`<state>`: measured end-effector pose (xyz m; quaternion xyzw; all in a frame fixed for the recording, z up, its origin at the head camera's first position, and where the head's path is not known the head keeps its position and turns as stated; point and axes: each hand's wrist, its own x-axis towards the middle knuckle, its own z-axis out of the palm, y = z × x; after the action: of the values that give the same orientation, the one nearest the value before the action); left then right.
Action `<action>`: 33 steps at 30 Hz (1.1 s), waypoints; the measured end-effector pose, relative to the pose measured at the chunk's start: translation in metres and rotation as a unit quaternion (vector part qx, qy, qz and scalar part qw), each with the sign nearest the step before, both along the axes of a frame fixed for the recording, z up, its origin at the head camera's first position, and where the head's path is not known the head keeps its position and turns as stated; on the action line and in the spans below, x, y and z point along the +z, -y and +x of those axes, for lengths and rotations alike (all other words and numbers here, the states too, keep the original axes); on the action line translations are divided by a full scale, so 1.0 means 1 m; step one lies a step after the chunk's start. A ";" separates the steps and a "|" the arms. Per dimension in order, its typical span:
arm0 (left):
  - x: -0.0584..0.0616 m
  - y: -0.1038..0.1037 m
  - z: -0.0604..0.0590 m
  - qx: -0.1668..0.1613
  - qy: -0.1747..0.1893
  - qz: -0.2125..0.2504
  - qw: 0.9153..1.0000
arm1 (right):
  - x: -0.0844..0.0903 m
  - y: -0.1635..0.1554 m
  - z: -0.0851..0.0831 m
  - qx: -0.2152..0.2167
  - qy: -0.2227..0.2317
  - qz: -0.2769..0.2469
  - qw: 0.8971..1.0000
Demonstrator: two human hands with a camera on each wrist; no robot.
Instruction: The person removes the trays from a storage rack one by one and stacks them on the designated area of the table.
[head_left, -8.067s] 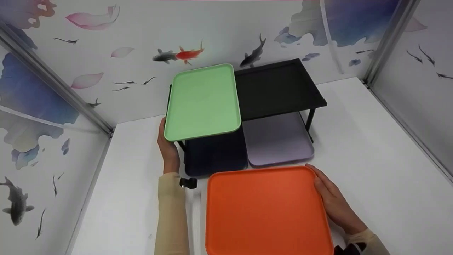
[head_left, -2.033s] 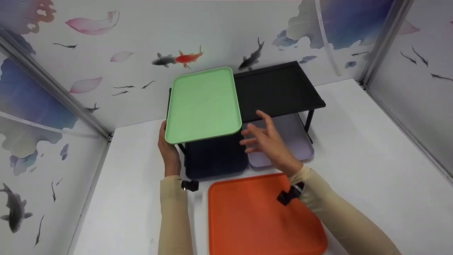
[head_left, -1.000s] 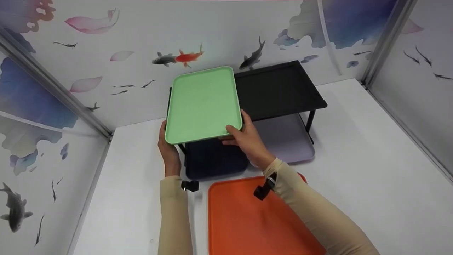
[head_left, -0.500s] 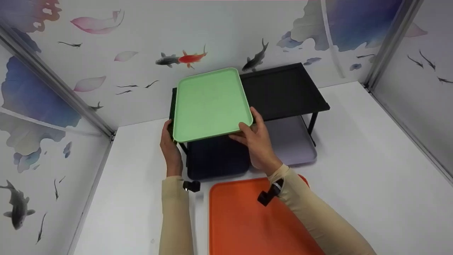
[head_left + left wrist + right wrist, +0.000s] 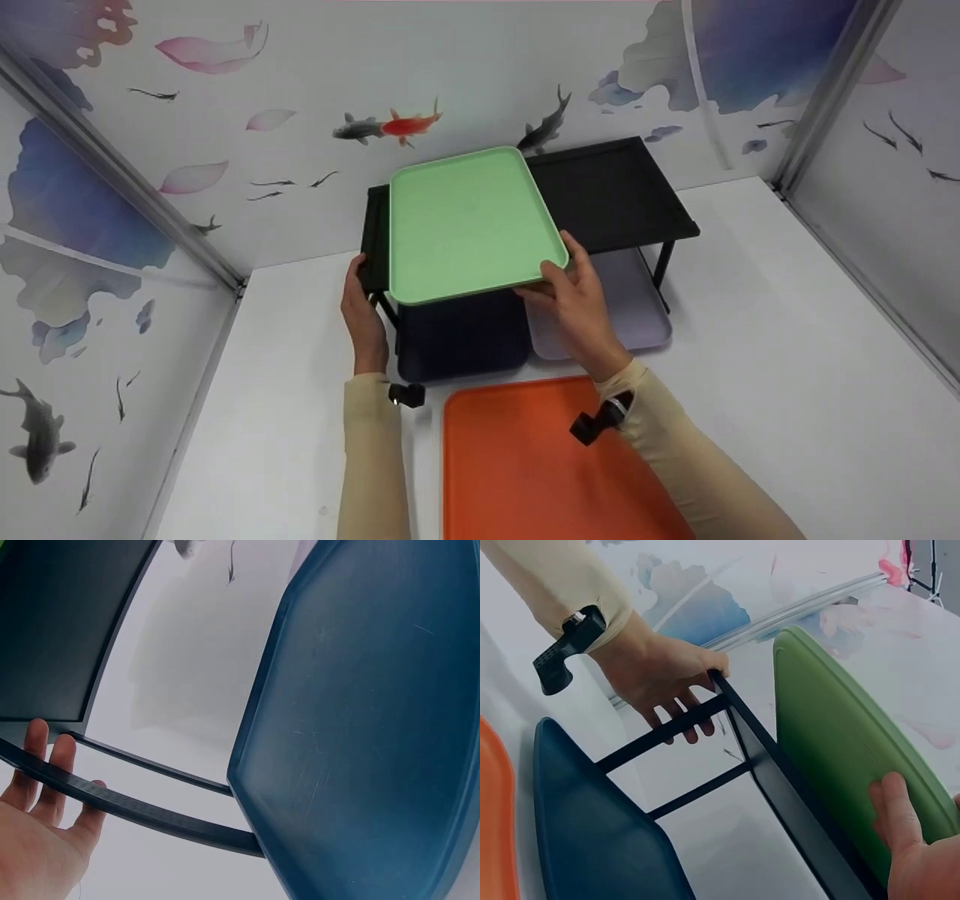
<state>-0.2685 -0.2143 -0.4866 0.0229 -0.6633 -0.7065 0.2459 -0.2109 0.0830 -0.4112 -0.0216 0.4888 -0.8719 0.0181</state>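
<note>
Gripping green tray (image 5: 476,225): right hand (image 5: 583,313), pinching its near corner.
Gripping rack (image 5: 607,195): left hand (image 5: 365,322), at the corner.
Tray place: between both hands, over the rack.
Tray move: seemingly midway; partly lifted, release left.

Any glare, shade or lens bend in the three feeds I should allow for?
Head: soft, even light, no strong glare on the green tray; the navy tray below sits in shade, almost black. Left wrist: that tray reads bluer, and the black rack's leg bows, probably lens distortion. Right wrist: the green tray's underside looks darker than its top in the head view.
</note>
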 end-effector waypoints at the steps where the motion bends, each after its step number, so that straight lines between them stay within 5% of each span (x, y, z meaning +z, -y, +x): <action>1: 0.000 0.000 0.001 0.002 -0.003 0.001 1.000 | 0.001 -0.002 0.001 0.000 -0.001 0.001 1.000; 13: 0.001 -0.001 0.001 0.006 0.009 0.006 1.000 | 0.006 -0.036 0.016 -0.002 -0.050 0.019 0.999; 22: 0.024 -0.010 0.018 0.002 0.025 -0.004 1.000 | 0.005 -0.062 0.030 -0.011 -0.062 0.021 0.998; 33: -0.001 0.000 0.002 0.005 0.005 -0.013 1.000 | -0.007 -0.097 0.041 -0.028 -0.085 0.018 0.996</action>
<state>-0.2666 -0.2142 -0.4872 0.0270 -0.6735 -0.6965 0.2462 -0.1703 0.1797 -0.4181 -0.0813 0.5043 -0.8583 -0.0477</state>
